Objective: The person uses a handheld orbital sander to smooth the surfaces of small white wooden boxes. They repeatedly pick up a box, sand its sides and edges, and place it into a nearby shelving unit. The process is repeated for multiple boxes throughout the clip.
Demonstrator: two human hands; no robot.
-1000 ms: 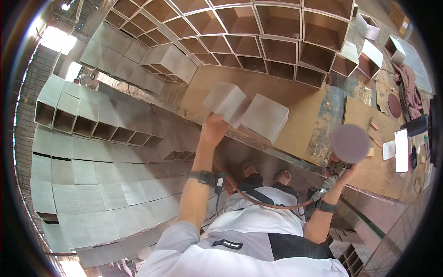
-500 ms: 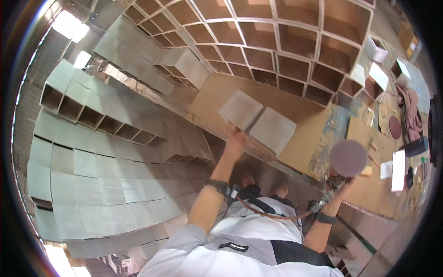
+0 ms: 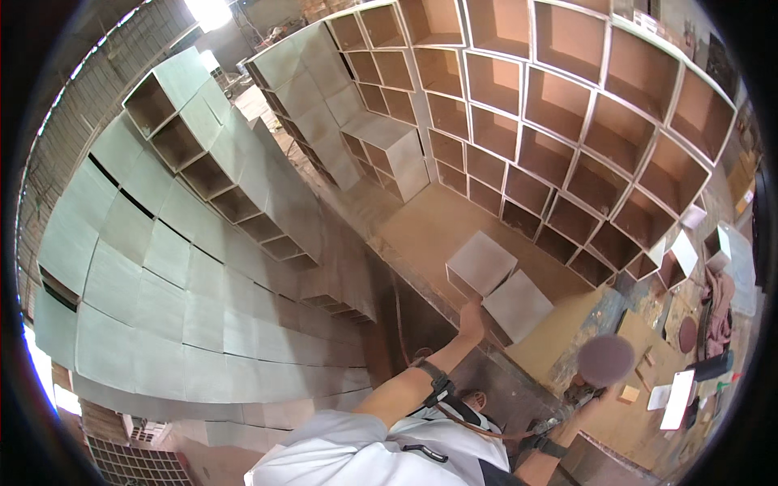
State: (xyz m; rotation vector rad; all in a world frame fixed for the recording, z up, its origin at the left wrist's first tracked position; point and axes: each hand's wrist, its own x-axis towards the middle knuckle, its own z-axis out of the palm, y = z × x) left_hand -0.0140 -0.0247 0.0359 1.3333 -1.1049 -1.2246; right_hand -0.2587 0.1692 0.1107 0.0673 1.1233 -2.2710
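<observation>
Two pale grey-white box-shaped pieces stand side by side on the brown board of the workbench: a left box (image 3: 481, 263) and a right box (image 3: 519, 306). My left hand (image 3: 472, 317) is at the near corner of the left box, closed on its edge; the fingertips are partly hidden. In my right hand (image 3: 585, 398) is an air disc sander (image 3: 606, 360), its round purplish pad turned upward, off to the right of the boxes. A brown hose (image 3: 470, 423) runs across my front toward the sander. Both wrists wear dark bands.
A tall stack of open-fronted boxes (image 3: 559, 150) lines the bench's far side. More pale boxes (image 3: 186, 300) are piled at the left. On the bench at right lie a wood block (image 3: 628, 394), a white phone-like slab (image 3: 677, 400), a spare round disc (image 3: 687, 334) and a crumpled cloth (image 3: 718, 300).
The whole view has swung, so boxes and bench appear further right and lower. My left hand remains at the left box, and the sander is still in my right hand.
</observation>
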